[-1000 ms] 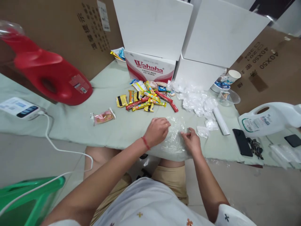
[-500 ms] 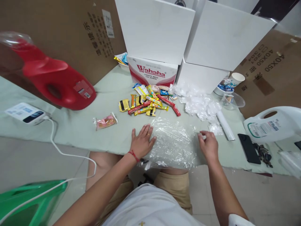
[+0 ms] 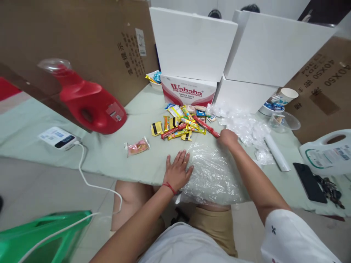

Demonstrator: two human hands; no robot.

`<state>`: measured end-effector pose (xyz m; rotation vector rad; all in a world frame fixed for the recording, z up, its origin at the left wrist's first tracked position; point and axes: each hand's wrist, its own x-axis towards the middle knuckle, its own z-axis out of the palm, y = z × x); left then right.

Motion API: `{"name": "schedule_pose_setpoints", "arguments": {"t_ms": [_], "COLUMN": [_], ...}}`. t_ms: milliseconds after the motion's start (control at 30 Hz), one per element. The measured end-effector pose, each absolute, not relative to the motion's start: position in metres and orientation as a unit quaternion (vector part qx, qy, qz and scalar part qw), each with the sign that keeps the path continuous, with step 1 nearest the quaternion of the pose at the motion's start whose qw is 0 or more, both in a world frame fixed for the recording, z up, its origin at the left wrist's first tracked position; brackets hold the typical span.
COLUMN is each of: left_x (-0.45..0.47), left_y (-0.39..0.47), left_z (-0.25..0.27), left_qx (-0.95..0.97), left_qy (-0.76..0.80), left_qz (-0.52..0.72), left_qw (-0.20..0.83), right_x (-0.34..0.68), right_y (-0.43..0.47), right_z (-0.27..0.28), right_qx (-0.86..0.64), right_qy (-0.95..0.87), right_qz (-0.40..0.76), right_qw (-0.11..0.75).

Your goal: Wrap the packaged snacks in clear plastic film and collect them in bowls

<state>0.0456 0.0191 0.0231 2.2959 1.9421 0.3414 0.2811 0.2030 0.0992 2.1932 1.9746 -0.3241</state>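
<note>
My left hand lies flat, fingers spread, at the left edge of a clear plastic sheet on the table's near side. My right hand is beyond the sheet's far right corner, its fingers closed at the near end of a red-wrapped snack stick; the fingertips are partly hidden. That stick lies along the right of a pile of small packaged snacks, with yellow stick packs and yellow-and-black packets. Apart from the pile, a pink clear-wrapped snack lies to the left.
Crumpled clear plastic and a white roll lie right. Behind stand a Wahaha carton and white boxes. A red jug and white device are left; a white jug, phone and keys right.
My right hand has moved forward and left, from the sheet's right edge to the red snack stick. My left hand stays flat on the sheet's edge. The whole view has shifted slightly.
</note>
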Motion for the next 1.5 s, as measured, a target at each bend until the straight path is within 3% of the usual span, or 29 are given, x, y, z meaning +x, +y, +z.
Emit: {"name": "schedule_pose_setpoints", "arguments": {"t_ms": [100, 267, 500, 700, 833, 1067, 1333, 1433, 1500], "left_x": [0.045, 0.044, 0.045, 0.043, 0.043, 0.044, 0.044, 0.045, 0.045], "left_y": [0.019, 0.019, 0.018, 0.018, 0.019, 0.019, 0.018, 0.018, 0.018], "left_z": [0.021, 0.023, 0.023, 0.022, 0.023, 0.022, 0.024, 0.022, 0.021], "left_qx": [0.756, 0.755, 0.757, 0.755, 0.757, 0.759, 0.755, 0.753, 0.753], "left_qy": [0.639, 0.641, 0.642, 0.642, 0.641, 0.641, 0.642, 0.642, 0.641], "left_qz": [0.127, 0.121, 0.106, 0.112, 0.105, 0.102, 0.119, 0.126, 0.128], "left_qw": [0.064, 0.069, 0.065, 0.071, 0.066, 0.056, 0.062, 0.067, 0.070], "right_x": [0.308, 0.284, 0.220, 0.242, 0.219, 0.164, 0.199, 0.233, 0.261], "right_y": [0.204, 0.233, 0.272, 0.279, 0.271, 0.264, 0.258, 0.235, 0.208], "right_z": [0.119, 0.124, 0.086, 0.122, 0.144, 0.123, 0.127, 0.140, 0.147], "right_qx": [0.747, 0.708, 0.669, 0.685, 0.609, 0.549, 0.545, 0.550, 0.540], "right_qy": [0.655, 0.705, 0.734, 0.724, 0.790, 0.829, 0.832, 0.824, 0.808], "right_qz": [-0.063, -0.047, -0.106, -0.073, -0.069, -0.094, -0.102, -0.133, -0.214], "right_qw": [0.096, 0.009, 0.049, 0.038, 0.000, 0.041, 0.029, -0.033, -0.103]}}
